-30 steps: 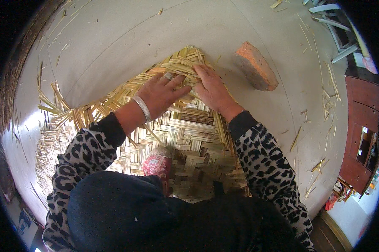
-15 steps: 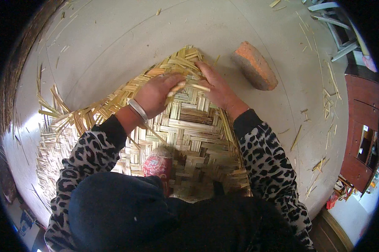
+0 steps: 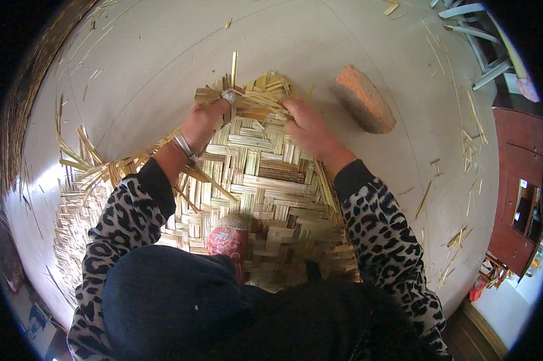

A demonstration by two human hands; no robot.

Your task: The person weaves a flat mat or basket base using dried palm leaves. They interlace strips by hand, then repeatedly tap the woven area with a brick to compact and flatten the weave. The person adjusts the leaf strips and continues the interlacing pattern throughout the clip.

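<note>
- Pale yellow split-bamboo strips, woven flat into a herringbone-patterned mat [image 3: 265, 180], lie spread on a smooth grey concrete floor [image 3: 163, 54]; the mat runs from the person's knees out to a pointed far edge.
- Left hand [image 3: 204, 119] sits at the far edge of the mat, fingers [image 3: 218, 107] closed around a bundle of loose strip ends, apparently gathering them so they do not spring apart.
- Right hand [image 3: 307, 126] rests just beside it on the same edge, fingers curled and pressed down onto the weave; whether a strip is pinched under them I cannot tell.
- One strip end [image 3: 234, 63] stands up past the edge, beyond the left hand.
- A silver-coloured bangle [image 3: 184, 144] rides the left wrist; both forearms are in leopard-print sleeves [image 3: 373, 222].
- Person kneels or squats on the mat itself, body weight likely holding the finished part flat while the hands work the edge.
- A red patterned slipper toe [image 3: 226, 237] shows on the weave near the body.
- A weathered orange-red brick [image 3: 363, 99] lies on the floor near the right hand, off the mat, not touching it.
- Unwoven strip ends [image 3: 79, 156] fan out loose at the left side; short offcuts [image 3: 464, 234] are scattered over the floor at right.
</note>
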